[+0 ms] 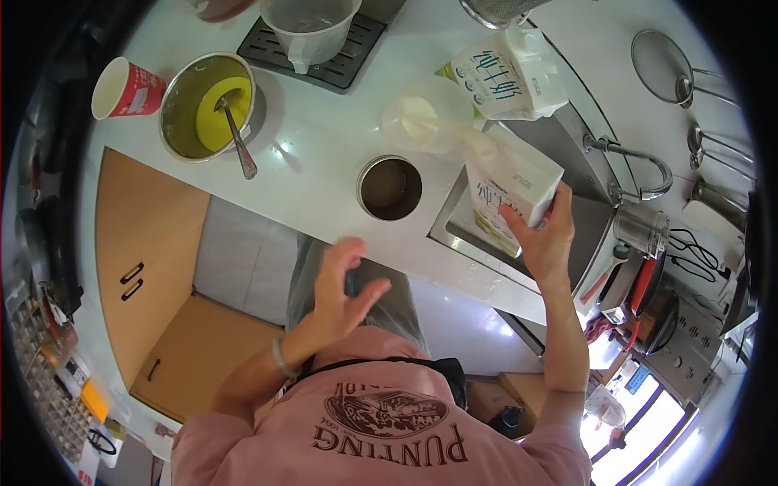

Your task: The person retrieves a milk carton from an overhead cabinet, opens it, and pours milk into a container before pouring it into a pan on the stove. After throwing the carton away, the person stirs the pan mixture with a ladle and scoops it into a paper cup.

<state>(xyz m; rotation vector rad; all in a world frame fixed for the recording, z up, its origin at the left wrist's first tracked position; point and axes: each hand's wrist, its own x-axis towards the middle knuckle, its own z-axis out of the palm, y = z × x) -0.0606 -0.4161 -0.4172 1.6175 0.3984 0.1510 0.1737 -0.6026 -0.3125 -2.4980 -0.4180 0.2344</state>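
My right hand [545, 235] grips a white carton [519, 182] with blue and green print, tilted with its spout over a translucent container [429, 113]. Some whitish contents show inside that container. My left hand [344, 283] is raised in front of the counter edge, fingers curved apart, holding nothing. Nearest to it stands a round metal cup [390, 188], dark inside. A second carton [502, 77] stands behind the container. On the left, a metal pot [172, 121] holds yellow liquid and a spoon [237, 138].
A red paper cup [139, 89] stands beside the pot. A clear jug [312, 28] rests on a black drip tray [356, 61] at the back. The sink [587, 206] and faucet [640, 154] are at the right, with strainers [660, 66] beyond. Farther off at lower right is another person [606, 407].
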